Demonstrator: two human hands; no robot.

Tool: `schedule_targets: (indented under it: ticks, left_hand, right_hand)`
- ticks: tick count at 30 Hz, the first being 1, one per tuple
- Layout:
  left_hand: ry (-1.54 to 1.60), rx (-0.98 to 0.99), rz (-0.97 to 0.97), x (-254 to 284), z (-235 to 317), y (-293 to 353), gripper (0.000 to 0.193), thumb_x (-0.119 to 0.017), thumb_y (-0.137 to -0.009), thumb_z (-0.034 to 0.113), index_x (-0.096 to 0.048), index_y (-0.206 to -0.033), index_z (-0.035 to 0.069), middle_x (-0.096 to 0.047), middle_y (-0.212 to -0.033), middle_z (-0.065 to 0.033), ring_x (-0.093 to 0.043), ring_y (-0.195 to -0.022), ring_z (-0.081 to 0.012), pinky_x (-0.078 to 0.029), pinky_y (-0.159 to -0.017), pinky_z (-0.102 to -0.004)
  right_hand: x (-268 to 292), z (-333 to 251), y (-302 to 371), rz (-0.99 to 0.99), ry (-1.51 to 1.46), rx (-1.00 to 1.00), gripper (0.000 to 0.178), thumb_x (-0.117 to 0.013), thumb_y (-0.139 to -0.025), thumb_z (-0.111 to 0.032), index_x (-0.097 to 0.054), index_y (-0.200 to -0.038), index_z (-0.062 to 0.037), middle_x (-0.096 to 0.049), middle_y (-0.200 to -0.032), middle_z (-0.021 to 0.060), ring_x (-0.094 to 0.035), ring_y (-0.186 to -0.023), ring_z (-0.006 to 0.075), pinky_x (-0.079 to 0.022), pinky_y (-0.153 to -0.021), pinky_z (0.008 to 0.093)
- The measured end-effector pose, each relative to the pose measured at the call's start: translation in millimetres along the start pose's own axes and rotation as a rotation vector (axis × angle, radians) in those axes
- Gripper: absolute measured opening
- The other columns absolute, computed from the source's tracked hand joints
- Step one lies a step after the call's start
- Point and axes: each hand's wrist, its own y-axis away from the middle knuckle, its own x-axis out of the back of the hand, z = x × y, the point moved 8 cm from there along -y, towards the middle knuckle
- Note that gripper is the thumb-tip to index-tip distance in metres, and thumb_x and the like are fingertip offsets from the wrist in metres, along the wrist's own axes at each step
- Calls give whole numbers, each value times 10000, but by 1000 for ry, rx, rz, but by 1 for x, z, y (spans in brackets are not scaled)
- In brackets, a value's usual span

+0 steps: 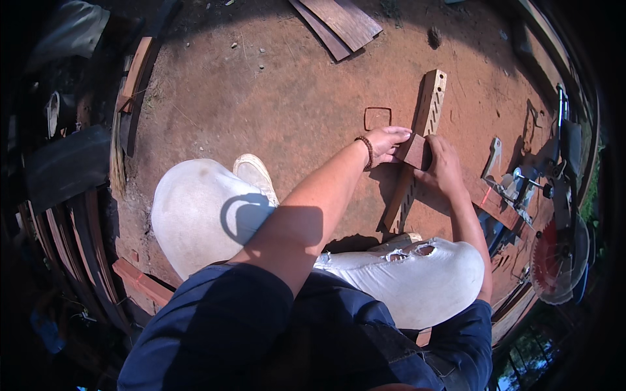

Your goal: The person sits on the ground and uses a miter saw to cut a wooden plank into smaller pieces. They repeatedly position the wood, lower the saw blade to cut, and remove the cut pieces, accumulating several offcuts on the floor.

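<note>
A short reddish-brown wooden block (pixel 414 151) lies crosswise over a long squared timber (pixel 430 107). The timber has a row of slanted slots along its face and round holes near its far end. My left hand (pixel 387 141), with a beaded bracelet at the wrist, grips the block's left end between thumb and fingers. Curled round the right end of the block is my right hand (pixel 445 164), its fingertips partly hidden. The near part of the timber runs back toward my shoe, between my knees. Whether the block touches the timber cannot be made out.
A thin rectangular loop (pixel 377 118) lies on the reddish ground left of the timber. Flat boards (pixel 342 25) lie at the far side. To the right stand a circular saw (pixel 554 254) and a pale metal piece (pixel 493 156). A broom (pixel 117 159) and stacked timber line the left.
</note>
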Motion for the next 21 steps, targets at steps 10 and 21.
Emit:
schedule_targets:
  ticks: [10,21]
  left_hand:
    - [9,10,-13,-3,-1,5,352,-572,-1020,227,-550,-1349,102,-633,-1251,-59,-633,-1134,-191,-555,-956,-383]
    - [40,7,-25,1,-3,-2,304,-569,-1022,237,-565,-1299,110,-659,-1217,-70,-669,-1090,-212,-558,-941,-412]
  right_hand:
    - [-5,3,3,-9,-19,-19,788,-873,-579,-206,-525,-1262,-20,-595,-1176,180,-575,-1111,394,-469,-942,473]
    - [-2,-1,-1,51,-42,26,734,-855,-623,-228,-533,-1252,-30,-606,-1174,180,-596,-1094,387,-482,-928,474]
